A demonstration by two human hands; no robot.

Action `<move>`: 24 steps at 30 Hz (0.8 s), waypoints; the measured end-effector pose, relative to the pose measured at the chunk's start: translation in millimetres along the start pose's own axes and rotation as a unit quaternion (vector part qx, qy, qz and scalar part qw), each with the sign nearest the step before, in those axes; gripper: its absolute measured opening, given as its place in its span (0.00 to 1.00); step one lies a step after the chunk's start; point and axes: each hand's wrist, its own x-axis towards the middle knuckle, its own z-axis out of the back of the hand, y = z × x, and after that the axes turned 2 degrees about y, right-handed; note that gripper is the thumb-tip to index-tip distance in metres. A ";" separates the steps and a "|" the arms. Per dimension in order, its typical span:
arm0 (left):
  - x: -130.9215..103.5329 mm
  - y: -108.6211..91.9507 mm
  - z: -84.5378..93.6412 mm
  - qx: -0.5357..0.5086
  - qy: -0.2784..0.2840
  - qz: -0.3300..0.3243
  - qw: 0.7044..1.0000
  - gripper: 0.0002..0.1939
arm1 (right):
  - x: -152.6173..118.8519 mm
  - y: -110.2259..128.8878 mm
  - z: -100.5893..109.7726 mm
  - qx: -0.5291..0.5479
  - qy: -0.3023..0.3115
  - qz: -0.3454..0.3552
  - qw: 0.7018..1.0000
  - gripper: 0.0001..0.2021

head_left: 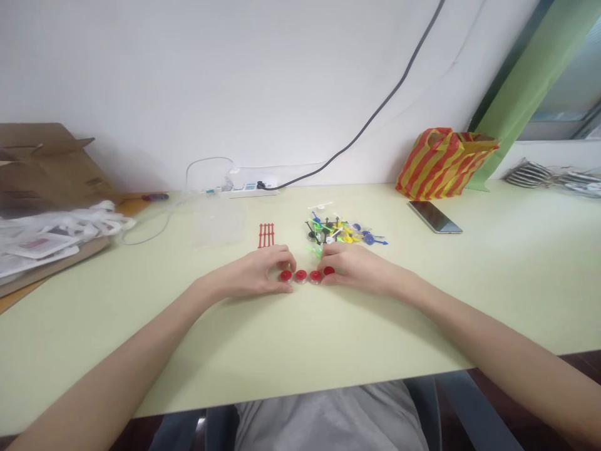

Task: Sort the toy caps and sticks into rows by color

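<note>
Pale green tabletop [263,357] spreads beneath everything, its middle serving as the clock's centre, with twelve at the wall. A brown cardboard box [51,164] stands at ten o'clock, and a red-and-yellow striped bag [432,164] between one and two. The left hand [263,269] rests toward nine, curled, thumb and fingertips around the outermost red-topped disc [285,275] on its side; whether it grips or only touches, I cannot tell. The right hand [354,266] lies toward three, thumb and fingers likewise around the disc at the other end [329,271], partly hiding it; its grip cannot be told either. A white power strip [246,189] sits at eleven, a dark-screened phone [436,217] at two. Near one o'clock, just beyond the right hand, lies a jumbled pile of coloured plastic pieces [346,233]. Red arrow-shaped pieces [266,235] lie side by side between ten and eleven. At the centre, two more red-topped discs [301,275] complete a row of four.
</note>
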 end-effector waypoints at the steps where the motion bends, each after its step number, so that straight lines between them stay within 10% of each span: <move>1: 0.1 -0.1 -0.3 -0.003 -0.001 -0.002 1.000 0.13 | 0.3 0.5 0.5 -0.001 0.002 -0.004 1.000 0.07; 24: 1.4 -3.7 -6.0 0.004 -0.008 0.004 1.000 0.13 | 2.5 1.5 -8.5 -0.032 -0.033 0.024 0.999 0.12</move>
